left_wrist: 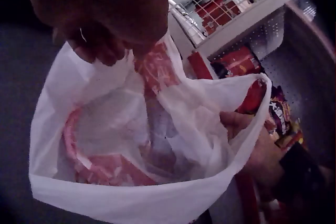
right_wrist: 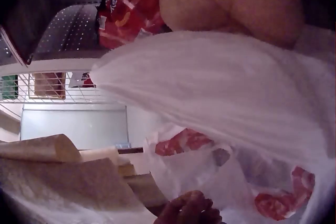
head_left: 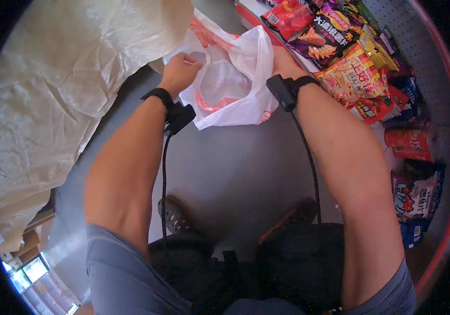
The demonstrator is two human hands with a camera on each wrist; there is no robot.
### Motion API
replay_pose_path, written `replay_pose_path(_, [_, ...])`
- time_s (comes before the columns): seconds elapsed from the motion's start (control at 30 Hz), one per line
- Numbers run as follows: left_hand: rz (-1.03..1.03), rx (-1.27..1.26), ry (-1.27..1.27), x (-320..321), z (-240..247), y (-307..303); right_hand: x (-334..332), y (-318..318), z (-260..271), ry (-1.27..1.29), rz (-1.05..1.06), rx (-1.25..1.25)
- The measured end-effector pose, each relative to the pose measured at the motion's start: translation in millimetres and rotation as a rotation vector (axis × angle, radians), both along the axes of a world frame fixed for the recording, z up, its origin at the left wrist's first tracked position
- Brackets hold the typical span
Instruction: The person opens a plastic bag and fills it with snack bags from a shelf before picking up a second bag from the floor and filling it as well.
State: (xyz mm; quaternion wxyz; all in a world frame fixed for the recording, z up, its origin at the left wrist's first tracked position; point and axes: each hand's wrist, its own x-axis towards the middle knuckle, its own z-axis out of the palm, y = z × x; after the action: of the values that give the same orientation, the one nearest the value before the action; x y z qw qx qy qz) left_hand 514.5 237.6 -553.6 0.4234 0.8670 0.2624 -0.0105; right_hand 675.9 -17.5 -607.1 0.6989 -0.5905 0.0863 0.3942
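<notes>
A white plastic bag (head_left: 264, 100) with red print hangs with its mouth spread wide between both hands. My left hand (head_left: 180, 73) grips its left rim with curled fingers, seen also at the top of the left wrist view. On the opposite side, my right hand (head_left: 287, 64) holds the bag near a handle loop; the bag's plastic covers part of that hand in the head view. The right hand's fingertips (left_wrist: 233, 121) show beside the loop in the left wrist view. Inside the bag, crumpled clear and red-printed plastic (left_wrist: 113, 169) shows.
Shelves at the right carry several snack packets (head_left: 353, 76) and red cans (head_left: 408, 142). A large beige sheet (head_left: 78, 68) drapes along the left. Below are the grey floor (head_left: 235, 163) and the person's shoes (head_left: 178, 214). A white wire rack (left_wrist: 231, 11) stands behind.
</notes>
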Motion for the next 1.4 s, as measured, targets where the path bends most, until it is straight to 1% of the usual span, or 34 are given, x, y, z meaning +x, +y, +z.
replay_pose_path(0.07, [-0.102, -0.066, -0.025, 14, 2, -9, -9, 6, 6, 0.122, -0.026, 0.195])
replay_pose_path(0.1, [-0.101, -0.062, -0.026, 16, 11, -18, -8, 12, 9, 0.181, -0.039, 0.294])
replay_pose_path(0.13, [-0.186, -0.176, -0.007, 18, 21, -26, -9, 14, 12, 0.241, -0.051, 0.392])
replay_pose_path(0.17, [-0.271, -0.289, 0.011, 21, 30, -36, -11, 14, 15, 0.239, -0.051, 0.397])
replay_pose_path(0.2, [-0.272, -0.284, 0.009, 25, 34, -45, -14, 13, 23, 0.218, -0.045, 0.319])
replay_pose_path(0.23, [-0.294, -0.345, 0.048, 29, 37, -55, -17, 12, 31, 0.197, -0.040, 0.241])
replay_pose_path(0.27, [-0.317, -0.407, 0.087, 32, 37, -61, -20, 14, 37, 0.194, -0.040, 0.246])
replay_pose_path(0.3, [-0.377, -0.464, 0.110, 34, 37, -65, -23, 17, 42, 0.087, 0.036, 0.144])
replay_pose_path(0.33, [-0.377, -0.461, 0.109, 35, 36, -72, -27, 20, 48, -0.019, 0.112, 0.042])
replay_pose_path(0.37, [-0.371, -0.396, 0.037, 35, 35, -83, -30, 21, 50, -0.021, 0.113, 0.045])
replay_pose_path(0.4, [-0.363, -0.332, -0.035, 34, 35, -90, -33, 23, 53, -0.105, 0.157, 0.018])
replay_pose_path(0.43, [-0.431, -0.385, -0.062, 34, 37, -92, -35, 24, 56, -0.190, 0.201, -0.009])
replay_pose_path(0.47, [-0.429, -0.382, -0.063, 38, 28, -91, -26, 25, 45, -0.192, 0.203, -0.007])
replay_pose_path(0.53, [-0.384, -0.203, -0.085, 47, -3, -86, -1, 21, 13, -0.435, 0.236, -0.412])
replay_pose_path(0.67, [-0.371, -0.199, -0.086, 50, -21, -80, 0, 15, 42, -0.354, 0.195, -0.432])
replay_pose_path(0.73, [-0.431, -0.151, -0.226, 54, -32, -80, -11, 15, 68, -0.362, 0.149, -0.246])
replay_pose_path(0.77, [-0.428, -0.149, -0.226, 52, -28, -84, -21, 18, 85, -0.363, 0.152, -0.243])
replay_pose_path(0.83, [-0.324, 0.025, -0.196, 44, -9, -96, -39, 28, 113, -0.267, 0.245, -0.205])
replay_pose_path(0.87, [-0.324, 0.026, -0.195, 41, 3, -102, -41, 32, 116, -0.267, 0.245, -0.203])
replay_pose_path(0.93, [-0.575, 0.108, -0.266, 39, 22, -111, -43, 37, 117, -0.428, 0.568, -0.270])
replay_pose_path(0.97, [-0.654, 0.126, -0.277, 39, 17, -111, -38, 37, 112, -0.429, 0.566, -0.268])
replay_pose_path(1.0, [-0.656, 0.129, -0.277, 37, 14, -110, -29, 38, 102, -0.381, 0.608, -0.245])
replay_pose_path(1.03, [-0.650, 0.175, -0.191, 34, 11, -107, -22, 38, 92, -0.333, 0.651, -0.221])
replay_pose_path(1.07, [-0.642, 0.220, -0.104, 30, 9, -104, -20, 36, 87, -0.334, 0.651, -0.220])
replay_pose_path(1.1, [-0.644, 0.221, -0.104, 25, 7, -101, -18, 34, 81, -0.361, 0.615, -0.235])
replay_pose_path(1.17, [-0.640, 0.462, -0.111, 14, 4, -90, -17, 27, 76, -0.388, 0.575, -0.252])
replay_pose_path(1.2, [-0.642, 0.462, -0.113, 9, -1, -85, -21, 22, 75, -0.359, 0.494, -0.236])
replay_pose_path(1.23, [-0.586, 0.457, -0.113, 5, -5, -79, -24, 17, 76, -0.330, 0.412, -0.220])
replay_pose_path(1.27, [-0.531, 0.453, -0.112, 0, -6, -73, -26, 14, 78, -0.330, 0.409, -0.221])
replay_pose_path(1.3, [-0.468, 0.482, -0.009, -4, -4, -66, -27, 11, 80, -0.340, 0.349, -0.272])
replay_pose_path(1.33, [-0.472, 0.484, -0.011, -11, -2, -60, -27, 8, 82, -0.350, 0.290, -0.321])
replay_pose_path(1.4, [-0.382, 0.871, 0.304, -26, 3, -47, -17, -2, 79, -0.310, 0.310, -0.295])
